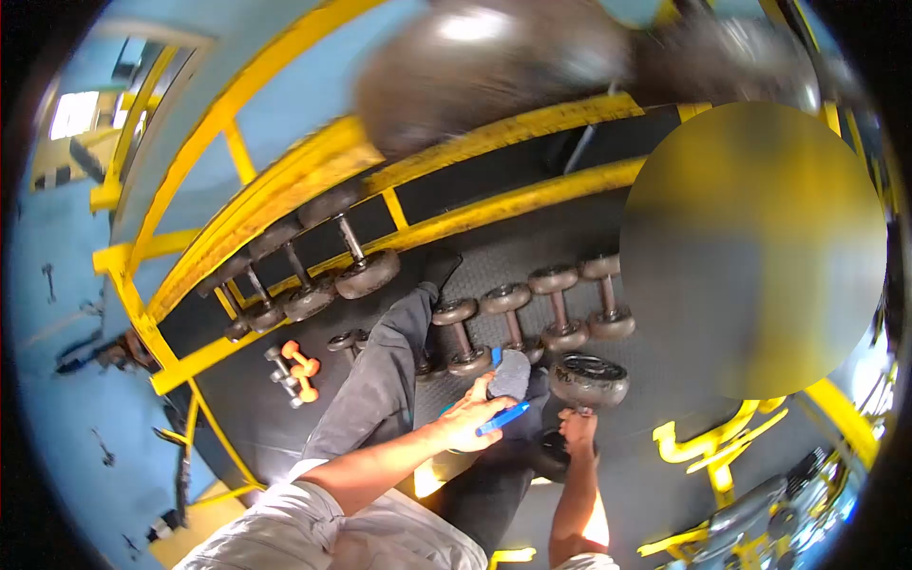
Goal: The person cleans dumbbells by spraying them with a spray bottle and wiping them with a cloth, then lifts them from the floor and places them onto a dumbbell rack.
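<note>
My left hand (471, 418) is wrapped round a brush with a blue handle (503, 419) and a grey head (510, 375). My right hand (577, 427) grips the bar of a black dumbbell (589, 382), whose upper weight shows large and dusty just above the fist. Its other end appears lower down, partly hidden by my forearm. The brush head is to the left of the dumbbell's upper weight, apart from it.
Several black dumbbells (514, 323) stand on the dark floor beyond my hands. More dumbbells (352, 249) rest on a yellow rack (275, 195) at the left. Small orange dumbbells (302, 366) lie near my leg. Large blurred dark weights (494, 71) are close overhead.
</note>
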Motion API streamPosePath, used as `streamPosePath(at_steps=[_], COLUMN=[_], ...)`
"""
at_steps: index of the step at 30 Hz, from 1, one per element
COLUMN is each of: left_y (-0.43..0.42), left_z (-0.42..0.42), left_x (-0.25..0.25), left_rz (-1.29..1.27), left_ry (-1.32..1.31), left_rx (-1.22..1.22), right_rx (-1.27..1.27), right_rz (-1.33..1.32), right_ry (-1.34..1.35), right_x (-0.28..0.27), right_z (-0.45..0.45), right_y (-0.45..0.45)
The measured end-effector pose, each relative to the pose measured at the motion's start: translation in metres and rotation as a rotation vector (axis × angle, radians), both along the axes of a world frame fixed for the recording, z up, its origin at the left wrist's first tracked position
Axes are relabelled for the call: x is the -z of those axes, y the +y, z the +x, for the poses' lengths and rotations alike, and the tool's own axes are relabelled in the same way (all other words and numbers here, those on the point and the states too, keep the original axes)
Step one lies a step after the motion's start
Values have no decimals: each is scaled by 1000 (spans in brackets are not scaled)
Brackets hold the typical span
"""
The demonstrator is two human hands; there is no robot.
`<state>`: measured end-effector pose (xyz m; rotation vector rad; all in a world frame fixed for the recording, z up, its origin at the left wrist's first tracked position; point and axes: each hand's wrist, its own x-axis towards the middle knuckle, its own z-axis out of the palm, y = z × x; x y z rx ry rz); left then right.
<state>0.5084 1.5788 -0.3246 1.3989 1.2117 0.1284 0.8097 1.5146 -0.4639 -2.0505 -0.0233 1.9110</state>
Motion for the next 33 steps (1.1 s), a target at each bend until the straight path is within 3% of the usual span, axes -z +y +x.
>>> streamPosePath(at_steps=[2,3,8,9,11,14,19,21,23,27,32,33], left_y=[-5,-5,-2,-3,-9,-11,-6,-2,6,11,12,13], left_z=[-18,-27,-65,-72,-83,-100,-112,-116,-121,-125,-124,-124], left_x=[0,-1,0,3,9,13,23,32,28,28,29,31], left_rz=[53,74,139,106,168,195,-22,111,62,172,136,155], left_ry=[10,6,56,83,146,206,168,212,195,239,96,101], left_rx=[-132,-176,-540,-632,-668,-799,-1032,-1128,-1196,-1164,-1257,-1269], right_rx=[-38,-267,-410,-410,-515,-456,-551,-484,-571,-525,-498,-631], right_rz=[101,26,-4,104,42,221,323,326,366,322,303,276], right_ry=[-113,-233,-211,-168,-170,-103,-52,-3,-20,43,77,54], right_x=[-8,-32,-66,-64,-73,-53,-37,-13,-14,3,53,75], right_z=[-29,-55,-153,-170,-208,-255,-329,-347,-371,-397,-398,-387], right_y=[21,51,132,140,171,193,243,259,276,298,334,351])
